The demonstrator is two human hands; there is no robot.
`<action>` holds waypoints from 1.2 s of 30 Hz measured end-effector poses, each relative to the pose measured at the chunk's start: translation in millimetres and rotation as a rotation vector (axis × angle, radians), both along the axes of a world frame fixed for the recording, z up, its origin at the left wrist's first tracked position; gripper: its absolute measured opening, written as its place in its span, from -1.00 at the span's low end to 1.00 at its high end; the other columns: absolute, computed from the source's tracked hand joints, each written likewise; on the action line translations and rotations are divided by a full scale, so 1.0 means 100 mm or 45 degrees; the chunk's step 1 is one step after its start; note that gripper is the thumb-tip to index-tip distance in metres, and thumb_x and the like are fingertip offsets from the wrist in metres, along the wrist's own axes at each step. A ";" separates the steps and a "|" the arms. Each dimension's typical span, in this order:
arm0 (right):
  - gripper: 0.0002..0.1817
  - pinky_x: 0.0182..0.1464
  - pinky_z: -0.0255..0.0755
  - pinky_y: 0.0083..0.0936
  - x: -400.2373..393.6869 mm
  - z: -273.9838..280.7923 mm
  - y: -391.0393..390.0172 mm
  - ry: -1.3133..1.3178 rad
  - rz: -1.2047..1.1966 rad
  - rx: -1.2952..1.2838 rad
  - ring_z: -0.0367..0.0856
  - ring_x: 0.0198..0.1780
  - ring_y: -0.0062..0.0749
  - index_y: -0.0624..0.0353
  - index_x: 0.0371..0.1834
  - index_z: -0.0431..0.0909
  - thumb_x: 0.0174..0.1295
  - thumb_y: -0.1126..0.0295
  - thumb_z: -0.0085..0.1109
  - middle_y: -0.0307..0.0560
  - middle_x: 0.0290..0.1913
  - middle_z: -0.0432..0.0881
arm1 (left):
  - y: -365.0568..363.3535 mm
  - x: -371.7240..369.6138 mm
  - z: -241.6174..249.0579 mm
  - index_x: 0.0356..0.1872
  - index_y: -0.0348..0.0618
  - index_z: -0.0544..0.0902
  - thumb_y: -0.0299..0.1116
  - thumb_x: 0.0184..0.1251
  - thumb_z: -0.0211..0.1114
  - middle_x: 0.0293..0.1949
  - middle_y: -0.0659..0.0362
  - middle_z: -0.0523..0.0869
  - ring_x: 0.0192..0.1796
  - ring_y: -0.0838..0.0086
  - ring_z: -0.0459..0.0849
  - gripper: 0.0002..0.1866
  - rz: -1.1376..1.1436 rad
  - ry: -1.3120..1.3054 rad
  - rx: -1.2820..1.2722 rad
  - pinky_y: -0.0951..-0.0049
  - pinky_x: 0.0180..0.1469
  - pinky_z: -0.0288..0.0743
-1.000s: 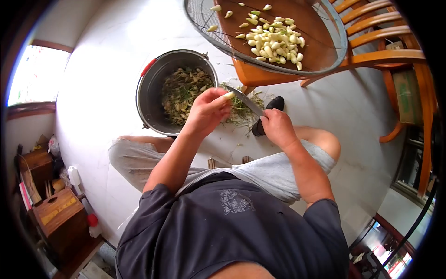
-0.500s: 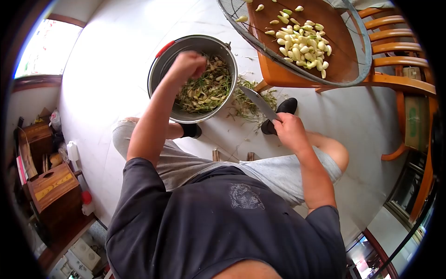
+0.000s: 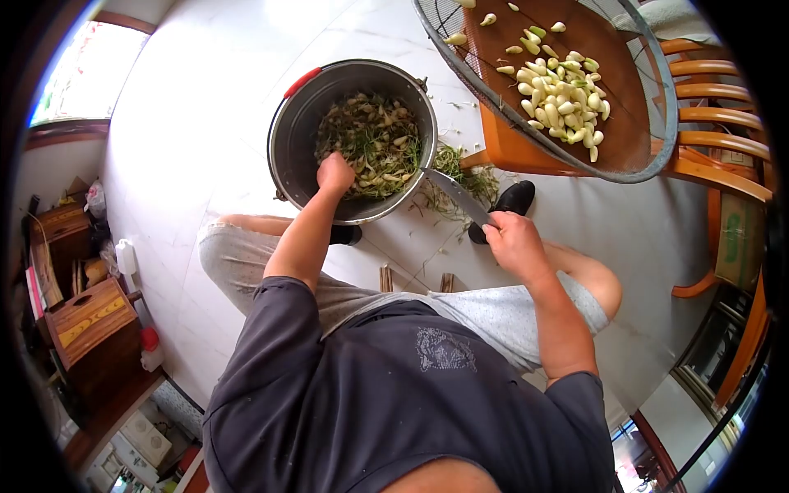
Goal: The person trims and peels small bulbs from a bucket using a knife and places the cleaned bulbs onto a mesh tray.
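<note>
A metal bucket (image 3: 283, 140) with a red grip on its handle stands on the floor between my knees. Inside lies a heap of untrimmed small bulbs with green stalks (image 3: 374, 135). My left hand (image 3: 335, 174) is in the bucket at the near left side of the heap. Its fingers look curled, and what they hold, if anything, is hidden. My right hand (image 3: 516, 242) grips a knife (image 3: 460, 197) by the handle, its blade pointing up-left with the tip by the bucket's right rim. Trimmed white bulbs (image 3: 567, 103) are piled in a round mesh sieve (image 3: 664, 90).
The sieve rests on a wooden chair (image 3: 497, 135) at the upper right. Cut green trimmings (image 3: 448, 177) litter the floor between the bucket and my shoe (image 3: 516, 197). A wooden cabinet (image 3: 90, 320) is at the left; a cardboard box (image 3: 737, 238) is at the right.
My left hand has come down from above the bucket to the near left of the heap. My right hand still has the knife. The whole view has shifted slightly.
</note>
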State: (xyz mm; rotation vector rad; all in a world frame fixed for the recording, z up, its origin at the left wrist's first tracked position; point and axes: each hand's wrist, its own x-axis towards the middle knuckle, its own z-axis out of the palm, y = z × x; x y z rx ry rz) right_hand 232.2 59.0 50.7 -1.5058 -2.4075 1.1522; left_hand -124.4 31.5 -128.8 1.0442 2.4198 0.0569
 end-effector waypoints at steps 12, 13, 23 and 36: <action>-0.83 -0.14 0.43 -0.08 0.02 0.09 -0.04 0.030 0.023 0.068 0.56 -0.23 0.16 0.31 -0.40 0.54 0.13 0.40 0.10 0.24 -0.37 0.59 | -0.05 -0.29 0.33 -0.23 -0.28 0.58 -0.49 0.21 0.22 -0.40 0.17 0.64 -0.46 0.53 0.57 -0.86 0.846 -1.307 0.613 0.53 -0.43 0.47; -0.84 -0.14 0.43 -0.08 0.02 0.10 -0.04 0.034 0.022 0.079 0.56 -0.23 0.16 0.31 -0.40 0.54 0.13 0.40 0.10 0.24 -0.37 0.59 | -0.06 -0.23 0.51 -0.22 -0.27 0.58 -0.49 0.23 0.23 -0.40 0.17 0.64 -0.45 0.51 0.58 -0.87 0.883 -1.444 0.674 0.53 -0.41 0.48; -0.80 -0.21 0.47 -0.27 -0.10 0.23 -0.15 0.504 -0.154 0.274 0.60 -0.27 0.00 0.23 -0.17 0.61 0.16 0.44 0.14 0.08 -0.30 0.61 | -0.18 0.78 1.29 -0.19 -0.29 0.50 -0.53 0.34 0.17 -0.25 0.08 0.66 -0.24 0.41 0.67 -0.90 0.685 -2.415 0.845 0.54 -0.22 0.62; -0.74 -0.24 0.52 -0.39 0.03 0.28 -0.20 0.390 0.049 0.749 0.61 -0.28 -0.15 0.25 -0.14 0.58 0.06 0.58 0.19 -0.04 -0.26 0.60 | -0.17 1.54 1.44 -0.15 -0.29 0.52 -0.59 0.31 0.13 -0.25 0.09 0.65 -0.25 0.42 0.66 -0.87 0.603 -2.458 0.758 0.48 -0.20 0.60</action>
